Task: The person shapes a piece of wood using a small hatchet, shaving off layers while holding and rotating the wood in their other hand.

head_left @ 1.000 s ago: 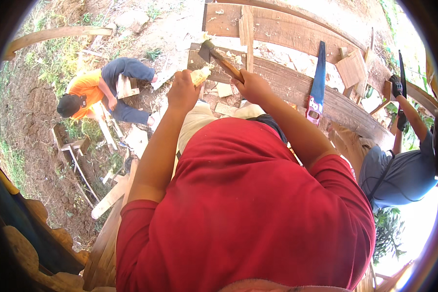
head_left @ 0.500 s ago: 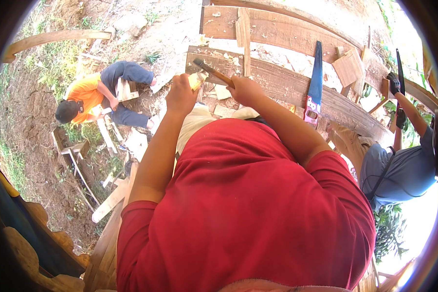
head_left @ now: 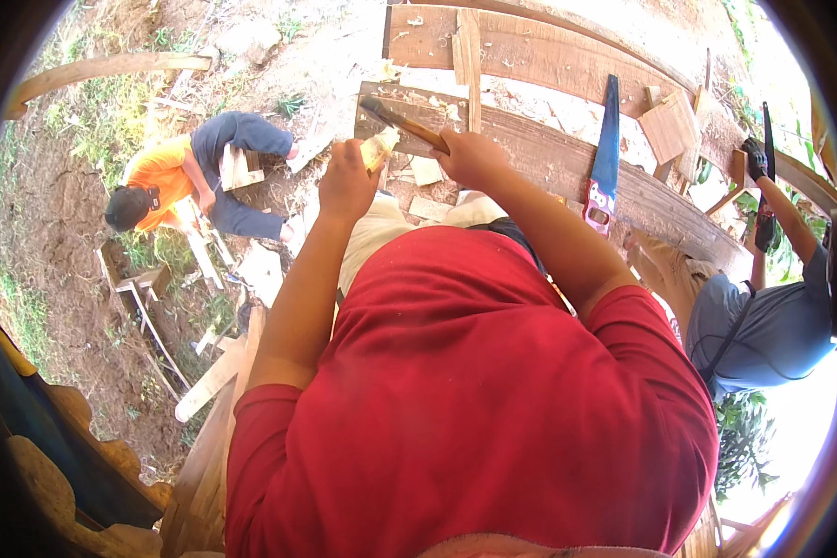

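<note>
Sunlit soil and grass [head_left: 74, 307] spread leftward from a plank-built surface [head_left: 530, 141] scattered with wood shavings [head_left: 437, 102]. Both sets of fingers are closed: those of the left hand [head_left: 347, 177] grip a pale wood piece [head_left: 378, 147], those of the right hand [head_left: 474, 160] wrap the handle of a hatchet [head_left: 411, 125]. Each forearm reaches forward with the elbow bent out, the right one slanting inward, so the hands face each other just short of the surface's near edge by its left end. Compared with a second ago, the left hand has barely moved, while the hatchet's head has swung left and shows narrow instead of broadside. The wood piece juts from the top of the left fingers toward the right hand; the hatchet extends left from the right fingers, its head over the surface's left end, just beyond the piece; whether they touch, I cannot tell. Farther right, a blue-bladed saw [head_left: 605, 139] lies across the surface, its handle at the near edge. Well to the left sits a co-worker in orange [head_left: 158, 170]; at far right is another in grey [head_left: 763, 325], wearing dark gloves
</note>
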### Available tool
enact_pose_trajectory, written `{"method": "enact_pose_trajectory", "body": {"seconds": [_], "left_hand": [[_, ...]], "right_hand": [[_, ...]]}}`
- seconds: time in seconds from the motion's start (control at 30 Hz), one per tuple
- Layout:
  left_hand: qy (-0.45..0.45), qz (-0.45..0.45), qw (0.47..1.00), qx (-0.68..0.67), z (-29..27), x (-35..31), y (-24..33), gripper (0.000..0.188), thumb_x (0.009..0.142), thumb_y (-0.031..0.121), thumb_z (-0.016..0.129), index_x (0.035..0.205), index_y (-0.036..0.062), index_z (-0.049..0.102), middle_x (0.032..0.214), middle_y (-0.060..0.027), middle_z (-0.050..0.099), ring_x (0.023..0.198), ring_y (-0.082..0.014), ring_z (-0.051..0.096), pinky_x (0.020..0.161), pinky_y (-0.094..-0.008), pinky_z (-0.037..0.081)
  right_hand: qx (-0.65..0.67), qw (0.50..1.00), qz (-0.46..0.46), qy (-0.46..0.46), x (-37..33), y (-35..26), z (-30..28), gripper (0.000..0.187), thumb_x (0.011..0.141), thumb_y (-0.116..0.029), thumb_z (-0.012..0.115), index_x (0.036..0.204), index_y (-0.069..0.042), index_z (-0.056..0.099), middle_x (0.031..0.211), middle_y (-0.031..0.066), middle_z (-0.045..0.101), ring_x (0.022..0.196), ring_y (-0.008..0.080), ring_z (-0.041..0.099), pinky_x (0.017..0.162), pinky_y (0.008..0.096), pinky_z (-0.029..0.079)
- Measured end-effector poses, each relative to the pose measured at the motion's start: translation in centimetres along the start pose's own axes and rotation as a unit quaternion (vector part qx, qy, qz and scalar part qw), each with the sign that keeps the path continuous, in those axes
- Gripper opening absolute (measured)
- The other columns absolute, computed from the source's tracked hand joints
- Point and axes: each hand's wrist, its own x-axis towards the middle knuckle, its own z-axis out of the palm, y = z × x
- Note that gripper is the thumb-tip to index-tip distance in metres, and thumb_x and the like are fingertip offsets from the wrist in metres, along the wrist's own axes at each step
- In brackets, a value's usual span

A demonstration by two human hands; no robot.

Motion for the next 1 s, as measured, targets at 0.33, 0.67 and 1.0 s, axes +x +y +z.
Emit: {"method": "enact_pose_trajectory", "body": {"seconds": [0.33,0.67,1.0], "left_hand": [[-0.013,0.034,0.999,0.039,-0.4,0.3,-0.7,0.056,0.095,0.029,0.079,0.136,0.0049,0.049,0.126,-0.0231,0.057,0.113,-0.0459,0.065,0.093,-0.0544,0.056],[-0.006,0.048,0.997,0.059,-0.4,0.7,-1.2,0.056,0.096,0.031,0.079,0.136,0.0056,0.049,0.127,-0.0217,0.058,0.112,-0.0443,0.066,0.091,-0.0533,0.057],[-0.017,0.029,0.999,0.043,-0.5,0.8,-0.9,0.057,0.096,0.031,0.078,0.137,0.0049,0.048,0.130,-0.0236,0.059,0.112,-0.0453,0.067,0.091,-0.0541,0.057]], "right_hand": [[0.011,0.999,0.045,0.008,-0.1,2.1,2.6,0.038,0.105,-0.045,0.063,0.113,-0.008,0.065,0.101,0.0212,0.076,0.097,0.0447,0.073,0.084,0.0586,0.055],[0.027,0.999,0.029,-0.008,-0.8,1.2,2.0,0.037,0.104,-0.041,0.064,0.115,-0.005,0.067,0.103,0.0216,0.076,0.099,0.0442,0.073,0.086,0.0572,0.056],[0.018,0.999,0.026,0.010,-2.0,0.1,2.7,0.035,0.105,-0.042,0.063,0.116,-0.008,0.066,0.100,0.0204,0.076,0.095,0.0439,0.073,0.083,0.0579,0.056]]}}
